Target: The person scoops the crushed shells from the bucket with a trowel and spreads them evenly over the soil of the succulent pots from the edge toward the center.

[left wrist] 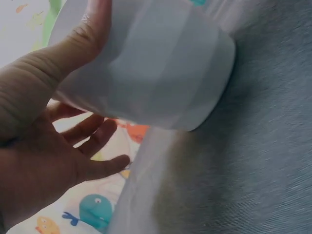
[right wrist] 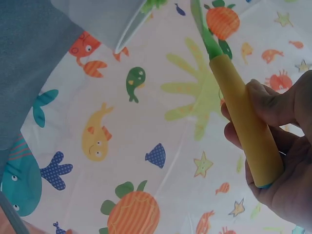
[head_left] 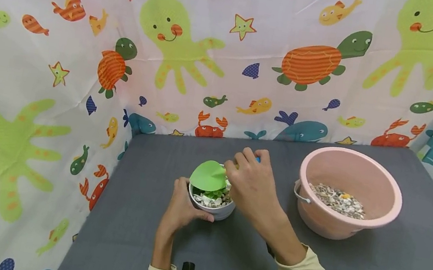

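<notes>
A white pot (head_left: pixel 221 213) with faceted sides stands on the grey cloth, holding pale pebbles (head_left: pixel 211 200) and a small green plant (head_left: pixel 213 193). My left hand (head_left: pixel 180 208) grips it from the left, thumb along the near side; in the left wrist view the other fingers spread below the pot's wall (left wrist: pixel 161 73). My right hand (head_left: pixel 252 186) holds a toy shovel by its yellow handle (right wrist: pixel 246 122). The shovel's green blade (head_left: pixel 208 176) is over the pot's opening and hides part of the plant. Whether the blade touches the pebbles I cannot tell.
A pink bucket (head_left: pixel 392 202) with a thin handle stands to the right, with pebbles (head_left: pixel 338 201) and a small orange-yellow bit inside. Grey cloth (head_left: pixel 131 235) covers the table. A curtain (head_left: pixel 203 113) printed with sea animals hangs behind and along both sides.
</notes>
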`<state>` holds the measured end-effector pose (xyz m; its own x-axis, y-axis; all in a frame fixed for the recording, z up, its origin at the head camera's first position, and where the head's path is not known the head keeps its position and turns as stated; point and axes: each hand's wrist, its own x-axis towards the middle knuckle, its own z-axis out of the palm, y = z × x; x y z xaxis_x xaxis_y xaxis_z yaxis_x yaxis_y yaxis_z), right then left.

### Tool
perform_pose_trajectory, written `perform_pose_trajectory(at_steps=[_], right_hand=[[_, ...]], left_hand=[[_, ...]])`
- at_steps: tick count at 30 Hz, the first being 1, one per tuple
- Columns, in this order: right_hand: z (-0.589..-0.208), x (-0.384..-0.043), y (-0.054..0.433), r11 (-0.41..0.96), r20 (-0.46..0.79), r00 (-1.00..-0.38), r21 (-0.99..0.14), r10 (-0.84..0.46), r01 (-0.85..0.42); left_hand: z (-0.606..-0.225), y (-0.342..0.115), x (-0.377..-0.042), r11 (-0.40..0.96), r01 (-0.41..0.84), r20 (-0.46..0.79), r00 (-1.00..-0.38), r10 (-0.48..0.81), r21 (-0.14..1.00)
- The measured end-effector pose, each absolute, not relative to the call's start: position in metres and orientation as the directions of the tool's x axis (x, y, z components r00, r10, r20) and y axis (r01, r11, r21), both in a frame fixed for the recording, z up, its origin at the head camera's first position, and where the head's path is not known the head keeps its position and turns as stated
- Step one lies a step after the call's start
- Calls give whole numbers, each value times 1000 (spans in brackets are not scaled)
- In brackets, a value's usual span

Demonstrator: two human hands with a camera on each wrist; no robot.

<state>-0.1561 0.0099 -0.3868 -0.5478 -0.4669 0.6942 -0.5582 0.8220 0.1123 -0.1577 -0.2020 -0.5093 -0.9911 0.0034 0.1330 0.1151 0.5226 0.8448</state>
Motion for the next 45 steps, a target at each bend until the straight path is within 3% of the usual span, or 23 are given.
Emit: perform_pose_trajectory(at_steps=[13,22,28,33,37,40,45], right_hand=[[-378,-152,58,834,730,-631,-155,-264,-529],[-372,-149,91,834,714,-681,-269,-163,-482],[-368,-141,124,825,731,-676,-322,-95,-464],[-361,-130,167,855,720,-692,-385,42,-348],[-362,-116,205,881,706,-690,-417,159,-223],[-366,-108,223,888,681,-707,-426,190,-171],[-371,-95,248,914,652,-736,-389,183,-117]], left_hand=[[-506,-191,-153,485,59,84,-996,-30,872],[-505,-189,-160,483,52,65,-998,-11,874],[-498,-194,-153,518,79,59,-997,55,852],[-466,-191,-148,585,188,194,-980,53,789],[-436,-154,-150,559,359,332,-931,154,747],[-427,-124,-154,552,459,391,-887,245,696],[-435,-80,-159,545,521,391,-854,344,657]])
